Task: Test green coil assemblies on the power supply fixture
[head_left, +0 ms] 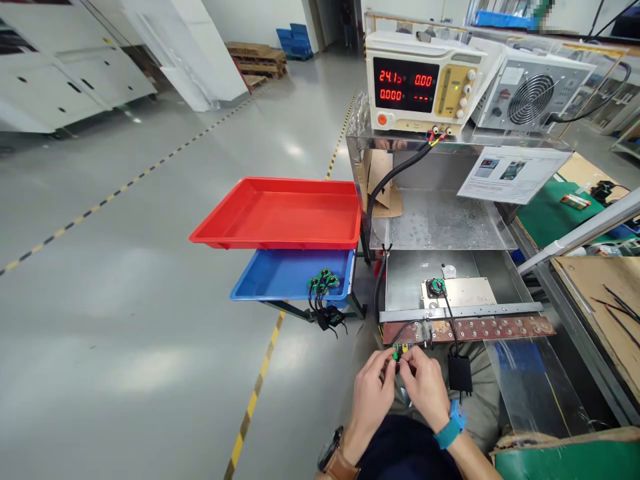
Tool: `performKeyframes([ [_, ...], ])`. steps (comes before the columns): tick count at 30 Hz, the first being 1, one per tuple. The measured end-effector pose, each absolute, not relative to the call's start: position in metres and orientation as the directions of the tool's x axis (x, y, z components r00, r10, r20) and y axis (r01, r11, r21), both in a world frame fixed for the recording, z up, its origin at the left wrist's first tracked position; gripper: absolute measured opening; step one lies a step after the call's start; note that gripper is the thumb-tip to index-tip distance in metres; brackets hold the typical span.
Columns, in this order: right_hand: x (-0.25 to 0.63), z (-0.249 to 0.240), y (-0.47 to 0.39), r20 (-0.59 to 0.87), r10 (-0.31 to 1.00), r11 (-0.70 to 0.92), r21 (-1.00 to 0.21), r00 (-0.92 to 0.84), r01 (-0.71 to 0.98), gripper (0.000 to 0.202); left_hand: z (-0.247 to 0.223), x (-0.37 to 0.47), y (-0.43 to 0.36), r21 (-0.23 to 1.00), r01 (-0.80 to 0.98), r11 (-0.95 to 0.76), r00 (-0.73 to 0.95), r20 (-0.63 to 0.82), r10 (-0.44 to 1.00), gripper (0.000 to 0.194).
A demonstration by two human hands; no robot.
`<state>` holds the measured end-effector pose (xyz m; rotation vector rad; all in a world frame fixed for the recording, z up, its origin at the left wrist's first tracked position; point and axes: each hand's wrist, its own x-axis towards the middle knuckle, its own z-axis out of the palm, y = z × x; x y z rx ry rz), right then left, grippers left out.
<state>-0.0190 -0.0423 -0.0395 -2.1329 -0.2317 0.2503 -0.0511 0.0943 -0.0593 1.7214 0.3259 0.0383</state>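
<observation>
My left hand [373, 392] and my right hand [425, 388] meet in front of the copper-coloured strip, fingertips pinched together. Between them is a small green-and-black part [399, 354] with a bit of yellow beside it, mostly covered by the fingers. A black cable [407, 326] runs close above it. Just beyond, the copper-coloured strip [493, 328] carries rows of studs. To the right, a green round part [438, 287] sits on a metal plate [470, 291], and its lead drops over the strip to a hanging black box [459, 373].
A red tray [305, 240] stands at the left above a blue tray [273, 275], which holds several green parts with black leads [325, 283]. A power supply [425, 87] with red digits tops the metal shelf [440, 220]. Wooden boards [600, 287] and a metal rail flank the right side.
</observation>
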Motion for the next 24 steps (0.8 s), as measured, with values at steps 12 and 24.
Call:
performKeyframes([
  [12,-0.007,-0.054,-0.043,-0.12,0.248,-0.475,-0.88,0.961,0.013,0.018,-0.072,-0.04,0.099,0.644,-0.151,-0.75,0.969,0.247,0.016,0.032],
  [24,-0.006,-0.076,-0.036,-0.084,0.245,-0.465,-0.884,0.966,0.042,0.012,-0.103,-0.032,0.116,0.506,-0.335,-0.795,0.905,0.408,-0.121,0.03],
])
